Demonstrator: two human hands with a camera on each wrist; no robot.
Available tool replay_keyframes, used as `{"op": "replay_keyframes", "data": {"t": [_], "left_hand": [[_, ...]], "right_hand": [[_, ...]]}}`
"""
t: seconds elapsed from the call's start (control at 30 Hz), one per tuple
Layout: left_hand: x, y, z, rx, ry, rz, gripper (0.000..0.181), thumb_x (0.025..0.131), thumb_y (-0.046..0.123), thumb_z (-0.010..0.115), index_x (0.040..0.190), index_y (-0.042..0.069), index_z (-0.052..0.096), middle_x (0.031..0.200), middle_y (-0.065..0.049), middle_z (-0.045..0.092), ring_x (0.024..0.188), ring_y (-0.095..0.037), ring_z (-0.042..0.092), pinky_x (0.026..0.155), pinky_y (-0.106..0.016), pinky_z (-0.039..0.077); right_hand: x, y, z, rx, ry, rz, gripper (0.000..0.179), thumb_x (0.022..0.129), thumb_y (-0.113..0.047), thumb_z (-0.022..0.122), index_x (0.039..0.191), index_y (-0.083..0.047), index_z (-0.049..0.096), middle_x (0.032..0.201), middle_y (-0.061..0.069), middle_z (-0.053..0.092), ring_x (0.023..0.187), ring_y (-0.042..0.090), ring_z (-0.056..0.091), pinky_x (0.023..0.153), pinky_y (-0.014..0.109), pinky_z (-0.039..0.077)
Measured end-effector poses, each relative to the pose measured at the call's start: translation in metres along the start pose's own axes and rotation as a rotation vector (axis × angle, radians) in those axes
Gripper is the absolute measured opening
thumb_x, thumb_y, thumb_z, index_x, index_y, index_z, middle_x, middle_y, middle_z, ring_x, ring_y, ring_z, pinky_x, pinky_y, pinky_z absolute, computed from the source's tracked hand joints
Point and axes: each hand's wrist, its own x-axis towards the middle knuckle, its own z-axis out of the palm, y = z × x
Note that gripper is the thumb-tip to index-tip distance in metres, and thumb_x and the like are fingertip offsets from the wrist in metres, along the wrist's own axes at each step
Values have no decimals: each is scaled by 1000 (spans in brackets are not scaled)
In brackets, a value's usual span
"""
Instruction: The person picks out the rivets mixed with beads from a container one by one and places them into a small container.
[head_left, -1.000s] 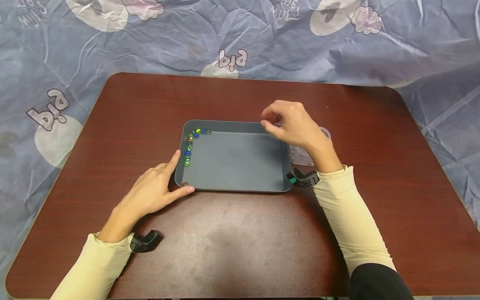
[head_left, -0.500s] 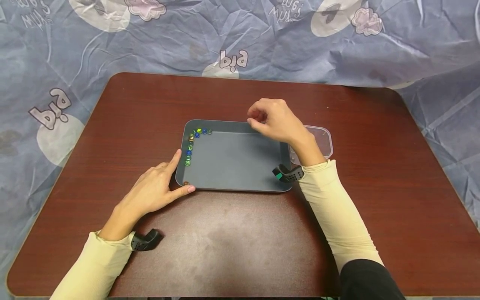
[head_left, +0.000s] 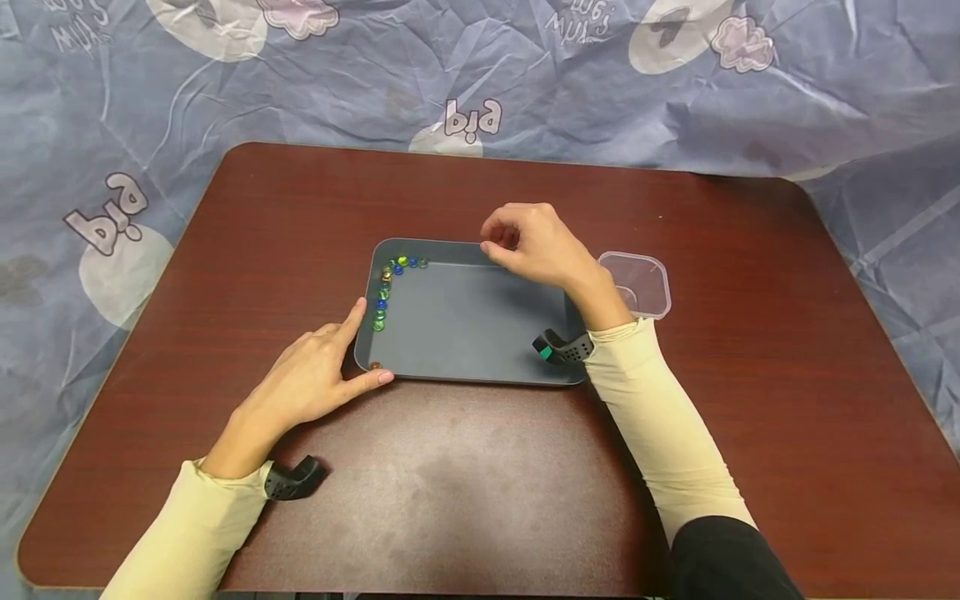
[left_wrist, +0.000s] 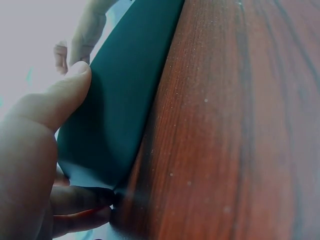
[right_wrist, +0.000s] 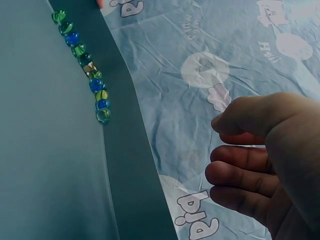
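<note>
My left hand (head_left: 307,375) touches the near left corner of a grey tray (head_left: 480,321), its thumb along the near wall and its straight index finger against the left side. Several glass marbles (head_left: 381,305), green, blue and yellow, line the tray's left side and far left corner. A single brown marble (head_left: 376,365) lies by the left thumb. Over the tray's far side hovers my right hand (head_left: 540,242), fingers loosely bent and thumb apart from them. In the right wrist view nothing shows in that hand (right_wrist: 280,155); the marble row (right_wrist: 97,85) lies to its left.
A clear plastic box (head_left: 651,287) stands just right of the tray, partly behind the right forearm. The brown wooden table (head_left: 750,350) extends around both. Beyond its far edge hangs a patterned blue-grey cloth (head_left: 540,92).
My right hand has moved left, from beside the plastic box to over the tray's far side, uncovering more of the box. The left hand and the marbles stay where they were.
</note>
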Motion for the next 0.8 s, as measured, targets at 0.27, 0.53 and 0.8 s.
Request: {"op": "replay_keyframes", "data": {"t": [0.27, 0.53, 0.8], "left_hand": [[0, -1, 0, 6, 7, -9, 102, 87, 56, 69, 155, -2, 21, 122, -27, 61, 103, -37, 61, 88, -52, 47], [-1, 0, 1, 5, 3, -3, 101, 87, 55, 69, 155, -3, 21, 124, -27, 61, 104, -37, 61, 89, -52, 47], [0, 2, 0, -2, -15, -22, 103, 87, 58, 67, 156, -1, 20, 128, -27, 59, 111, -39, 60, 92, -54, 46]], "right_hand": [[6, -6, 0, 2, -16, 1, 5, 87, -8, 70, 89, -3, 71, 79, 5, 64, 71, 17, 59, 67, 30, 47], [9, -6, 4, -2, -22, 5, 6, 87, -7, 70, 89, -3, 71, 78, 5, 64, 71, 17, 59, 67, 29, 47], [15, -9, 7, 13, -36, -3, 6, 87, -8, 69, 90, -3, 71, 79, 5, 65, 71, 17, 60, 68, 29, 47]]}}
